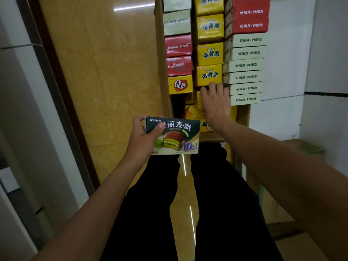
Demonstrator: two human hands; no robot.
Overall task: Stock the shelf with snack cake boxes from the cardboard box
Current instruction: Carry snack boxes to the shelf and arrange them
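The person is in the middle of pulling stock out of the cardboard box, which stands open on the floor just ahead of their legs and is packed with rows of snack cake boxes: red, pale green, yellow and white ones on edge. The left hand already grips one dark green snack cake box by its left end, thumb across the printed front and fingers curled behind, holding it above the knees and clear of the carton. The right hand reaches down into the carton with fingers fairly straight and spread, its tips touching the lower edge of a yellow box in the middle row; it has not closed on anything. The next move likely calls for working the fingers into the gap below that yellow box to get a grip and lift it free, then turning to a shelf, which is not in view here. The floor is glossy tan tile reflecting ceiling lights, with a dark border strip and grey panelling at left and a white wall at right.
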